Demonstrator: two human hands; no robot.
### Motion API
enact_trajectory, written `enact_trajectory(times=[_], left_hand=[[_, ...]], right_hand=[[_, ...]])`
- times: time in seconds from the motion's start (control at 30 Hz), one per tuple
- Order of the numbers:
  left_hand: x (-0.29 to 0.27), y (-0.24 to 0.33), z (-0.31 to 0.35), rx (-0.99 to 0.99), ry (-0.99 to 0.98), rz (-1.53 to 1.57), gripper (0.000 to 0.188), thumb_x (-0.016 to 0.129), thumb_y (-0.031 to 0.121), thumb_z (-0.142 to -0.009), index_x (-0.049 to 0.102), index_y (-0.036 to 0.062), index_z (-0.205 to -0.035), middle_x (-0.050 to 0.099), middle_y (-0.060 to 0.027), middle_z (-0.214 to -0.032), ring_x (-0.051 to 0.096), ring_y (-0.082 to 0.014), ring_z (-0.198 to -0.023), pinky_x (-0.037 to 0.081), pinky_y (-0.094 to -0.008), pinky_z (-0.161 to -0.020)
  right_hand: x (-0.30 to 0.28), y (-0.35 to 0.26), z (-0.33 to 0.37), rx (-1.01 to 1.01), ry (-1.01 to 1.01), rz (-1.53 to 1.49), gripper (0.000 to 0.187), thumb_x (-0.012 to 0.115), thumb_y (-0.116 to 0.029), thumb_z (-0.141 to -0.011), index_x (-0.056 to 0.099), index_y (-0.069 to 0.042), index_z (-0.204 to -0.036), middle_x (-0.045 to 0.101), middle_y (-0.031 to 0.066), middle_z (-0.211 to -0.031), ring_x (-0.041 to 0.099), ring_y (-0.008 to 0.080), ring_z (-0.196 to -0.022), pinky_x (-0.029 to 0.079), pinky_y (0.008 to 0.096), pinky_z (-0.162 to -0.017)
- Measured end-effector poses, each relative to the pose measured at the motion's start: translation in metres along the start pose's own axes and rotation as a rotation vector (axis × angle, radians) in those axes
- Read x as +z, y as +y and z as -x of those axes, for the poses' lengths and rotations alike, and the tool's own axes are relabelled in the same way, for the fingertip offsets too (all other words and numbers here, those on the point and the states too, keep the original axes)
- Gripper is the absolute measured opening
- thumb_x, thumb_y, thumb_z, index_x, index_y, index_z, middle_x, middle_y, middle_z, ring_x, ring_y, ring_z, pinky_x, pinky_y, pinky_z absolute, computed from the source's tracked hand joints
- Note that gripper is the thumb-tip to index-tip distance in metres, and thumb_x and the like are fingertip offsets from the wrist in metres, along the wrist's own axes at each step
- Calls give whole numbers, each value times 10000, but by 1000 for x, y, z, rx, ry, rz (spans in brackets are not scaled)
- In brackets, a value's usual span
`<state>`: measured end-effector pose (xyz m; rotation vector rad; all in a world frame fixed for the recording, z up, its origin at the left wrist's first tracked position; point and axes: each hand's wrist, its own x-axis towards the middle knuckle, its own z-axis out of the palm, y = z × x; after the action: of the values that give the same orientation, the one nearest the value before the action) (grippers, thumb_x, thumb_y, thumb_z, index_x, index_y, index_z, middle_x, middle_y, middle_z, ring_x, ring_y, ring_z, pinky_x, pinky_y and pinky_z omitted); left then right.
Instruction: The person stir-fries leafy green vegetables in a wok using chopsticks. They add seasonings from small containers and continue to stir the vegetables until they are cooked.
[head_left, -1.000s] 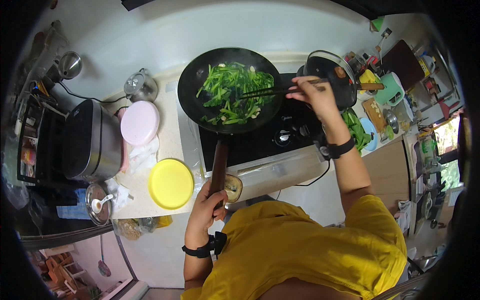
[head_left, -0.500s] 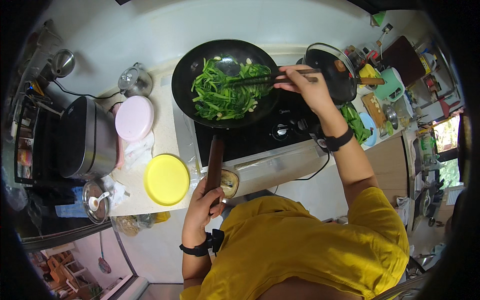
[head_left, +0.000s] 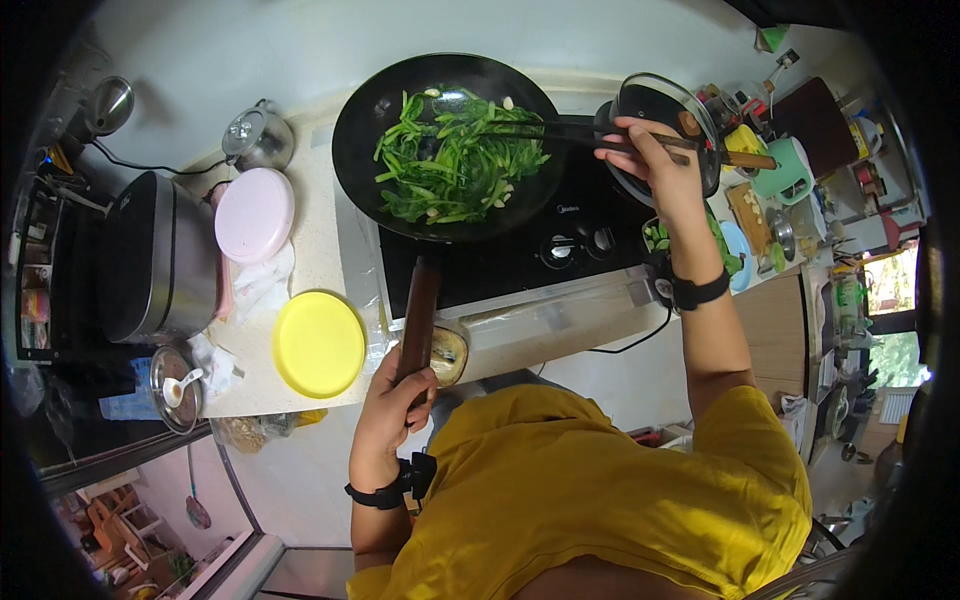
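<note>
My left hand (head_left: 398,398) is closed round the brown handle of a black wok (head_left: 362,190) on the stove. Green leafy vegetables (head_left: 455,160) with pale garlic pieces lie in the wok. A pair of long dark chopsticks (head_left: 560,130) is gripped in my right hand (head_left: 655,165), over the stove's right side. Their tips reach into the greens. Behind my right hand stands a second black pan with a glass lid (head_left: 655,95) and a wooden handle.
A yellow plate (head_left: 319,345) and a pink round lid (head_left: 254,215) are left of the stove. Beyond them stand a rice cooker (head_left: 160,260) and a metal kettle (head_left: 258,137). On the right are raw greens, a blue plate (head_left: 737,255) and a cutting board (head_left: 748,213).
My right hand has moved to the right with the chopsticks, whose tips now show less deep among the greens. The left hand keeps hold of the wok; the view has shifted slightly.
</note>
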<state>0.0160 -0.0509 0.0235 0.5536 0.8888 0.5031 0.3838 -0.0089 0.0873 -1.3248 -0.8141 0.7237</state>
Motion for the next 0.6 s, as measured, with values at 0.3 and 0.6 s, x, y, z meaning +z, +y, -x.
enact_trajectory(times=[0.3, 0.6], left_hand=[[-1, -2, -1, 8, -2, -6, 355, 505, 35, -850, 436, 53, -1198, 501, -49, -689, 323, -42, -394, 247, -179, -342], [1, -1, 0, 16, -13, -14, 347, 494, 38, -852, 436, 44, -1194, 496, -50, -685, 319, -39, -392, 245, -177, -341]], right_hand=[[-16, -24, 32, 172, -93, 186, 267, 499, -115, -918, 571, 86, -1078, 637, 202, -940, 670, 290, -829, 567, 292, -728], [7, 7, 11, 41, -83, 25, 222, 527, -96, -918, 594, 86, -1027, 626, 182, -917, 662, 263, -803, 571, 295, -723]])
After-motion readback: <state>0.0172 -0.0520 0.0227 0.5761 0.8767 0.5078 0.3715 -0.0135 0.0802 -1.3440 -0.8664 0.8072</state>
